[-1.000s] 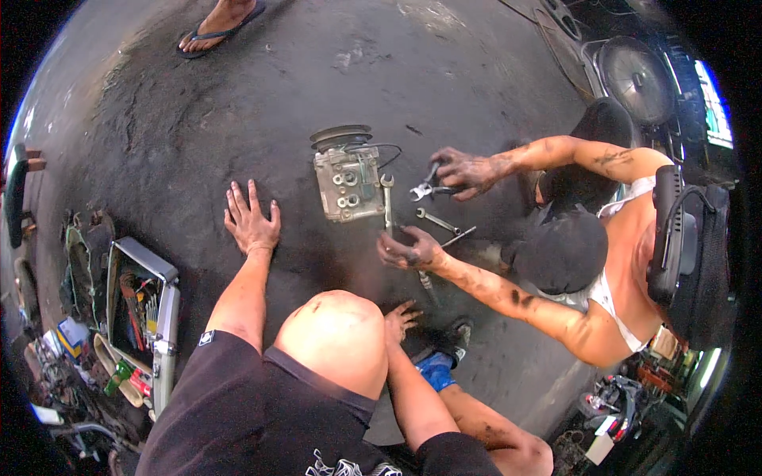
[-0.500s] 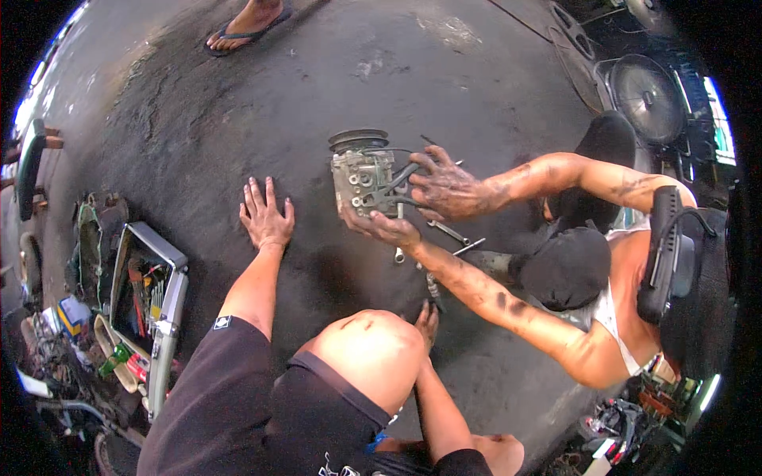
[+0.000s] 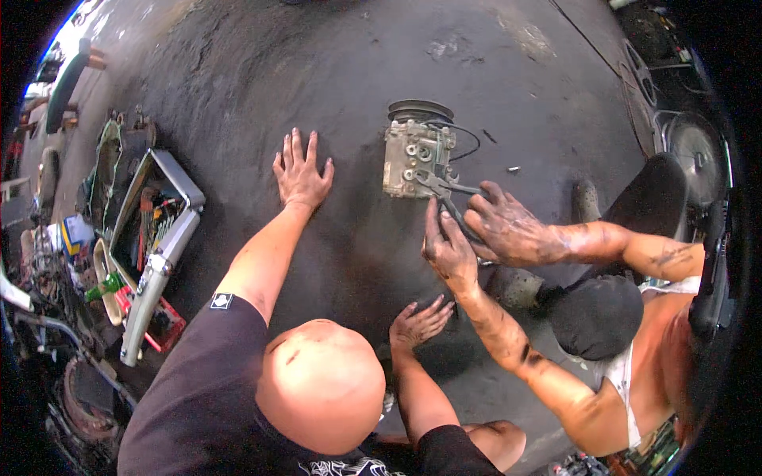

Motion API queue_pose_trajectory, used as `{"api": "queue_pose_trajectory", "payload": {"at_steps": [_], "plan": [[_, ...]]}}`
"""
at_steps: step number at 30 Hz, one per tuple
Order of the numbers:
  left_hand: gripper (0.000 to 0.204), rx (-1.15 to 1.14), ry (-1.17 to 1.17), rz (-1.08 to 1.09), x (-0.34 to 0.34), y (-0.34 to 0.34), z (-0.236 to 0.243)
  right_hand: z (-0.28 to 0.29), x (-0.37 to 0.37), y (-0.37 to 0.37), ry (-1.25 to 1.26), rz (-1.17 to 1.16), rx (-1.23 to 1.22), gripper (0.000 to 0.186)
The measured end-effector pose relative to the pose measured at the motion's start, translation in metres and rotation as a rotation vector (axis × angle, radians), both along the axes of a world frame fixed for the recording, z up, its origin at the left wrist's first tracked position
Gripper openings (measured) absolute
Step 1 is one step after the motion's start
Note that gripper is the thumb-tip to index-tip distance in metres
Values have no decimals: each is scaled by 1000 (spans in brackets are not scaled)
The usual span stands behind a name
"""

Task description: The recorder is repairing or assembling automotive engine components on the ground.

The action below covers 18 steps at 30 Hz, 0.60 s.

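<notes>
My left hand rests on the dark floor with fingers spread, left of a metal compressor with a black pulley and a looped wire. My right hand is lower, beside my bare knee, its fingers apart on the floor. A co-worker on the right grips grey pliers in both blackened hands, the jaws at the lower part of the compressor's face. The co-worker's hands hide part of the floor below it.
An open silver toolbox with tools lies at left among scattered parts and a green bottle. The co-worker's dark cap and body fill the lower right. A spoked wheel stands at the right edge, with a cable on the floor above.
My view has shifted, moving the scene up and rightward. The co-worker has brought the pliers onto the compressor. My right hand shows more fully. The sandalled foot has left the top of the view.
</notes>
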<state>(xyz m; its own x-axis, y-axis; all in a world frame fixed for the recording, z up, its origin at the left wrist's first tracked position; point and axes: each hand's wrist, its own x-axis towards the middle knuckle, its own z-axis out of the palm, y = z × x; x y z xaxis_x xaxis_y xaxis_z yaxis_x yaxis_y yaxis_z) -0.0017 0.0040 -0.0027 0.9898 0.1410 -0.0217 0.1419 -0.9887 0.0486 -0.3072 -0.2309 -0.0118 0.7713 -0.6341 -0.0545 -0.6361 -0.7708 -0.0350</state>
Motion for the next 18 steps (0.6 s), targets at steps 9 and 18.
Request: {"api": "queue_pose_trajectory", "payload": {"at_steps": [9,18], "plan": [[69,1,42,7,-1,3,0,-37,-20,-1,-73,126,-278,67],[69,5,43,11,0,3,2,-47,-25,4,-67,76,-346,68]]}}
